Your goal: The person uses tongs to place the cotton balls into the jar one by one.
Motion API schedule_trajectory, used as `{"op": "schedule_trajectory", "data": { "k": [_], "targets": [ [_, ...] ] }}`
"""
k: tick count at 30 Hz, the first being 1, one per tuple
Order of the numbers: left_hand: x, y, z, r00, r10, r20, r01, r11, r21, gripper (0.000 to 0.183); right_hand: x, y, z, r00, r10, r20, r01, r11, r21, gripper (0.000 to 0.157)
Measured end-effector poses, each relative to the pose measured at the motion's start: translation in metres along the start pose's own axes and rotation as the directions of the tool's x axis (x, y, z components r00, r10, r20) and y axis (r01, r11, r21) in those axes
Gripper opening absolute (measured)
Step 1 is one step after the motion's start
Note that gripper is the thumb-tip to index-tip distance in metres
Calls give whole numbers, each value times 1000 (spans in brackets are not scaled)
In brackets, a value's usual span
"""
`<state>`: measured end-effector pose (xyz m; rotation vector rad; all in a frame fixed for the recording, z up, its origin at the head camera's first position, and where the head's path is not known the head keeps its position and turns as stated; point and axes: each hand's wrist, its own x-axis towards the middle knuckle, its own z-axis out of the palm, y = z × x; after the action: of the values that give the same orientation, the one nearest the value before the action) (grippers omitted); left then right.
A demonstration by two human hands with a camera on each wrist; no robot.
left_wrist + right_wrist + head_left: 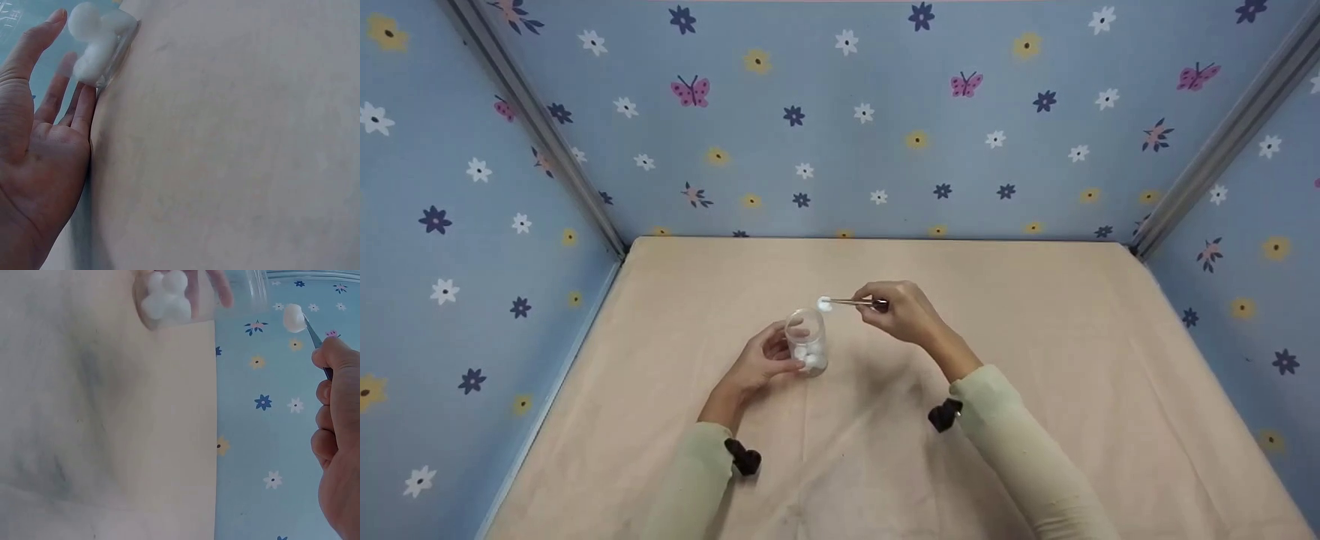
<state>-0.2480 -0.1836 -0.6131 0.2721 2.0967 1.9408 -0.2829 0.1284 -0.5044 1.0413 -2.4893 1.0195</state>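
A clear, open-topped jar (pixel 805 330) stands on the cloth, with several white cotton balls (pixel 811 355) in its lower part. My left hand (pixel 754 364) holds it from the left, thumb on the near side and fingers behind. In the left wrist view, that hand (pixel 45 152) curves about the jar's lower end. My right hand (pixel 901 309) pinches a pair of tweezers (pixel 849 301) pointing left. Their tips grip one cotton ball (pixel 824 304), just above and right of the jar's rim. The right wrist view shows this cotton ball (pixel 293 319) apart from the jar (pixel 242 295).
A beige cloth (pixel 1035 337) with soft creases covers the table. Blue flowered panels (pixel 877 157) enclose it at the back and both sides, with grey metal posts (pixel 540 127) at the corners. Black wrist cameras (pixel 744 457) sit on both sleeves.
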Motion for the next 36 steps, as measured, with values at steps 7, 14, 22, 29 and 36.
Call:
{"op": "schedule_trajectory", "data": {
  "k": [7,14,22,29,36],
  "targets": [
    [1,1,0,1000,3,-5,-3,1000,20,82,8,-7,7,1000,-12,3,12,1000,4,14],
    [2,-1,0,1000,20,1,-20,999,48,81,10,-12,11,1000,-26,15,25,1000,16,14],
    [3,-2,-1,1000,22,10,-23,999,25,81,10,-13,12,999,-20,29,19,999,32,13],
    [1,0,-1,1000,15,5,-15,1000,17,81,9,-10,13,998,-4,65,1,999,32,13],
    [0,0,-1,1000,23,9,-23,1000,17,81,7,-8,12,998,-2,58,0,999,41,12]
  ]
}}
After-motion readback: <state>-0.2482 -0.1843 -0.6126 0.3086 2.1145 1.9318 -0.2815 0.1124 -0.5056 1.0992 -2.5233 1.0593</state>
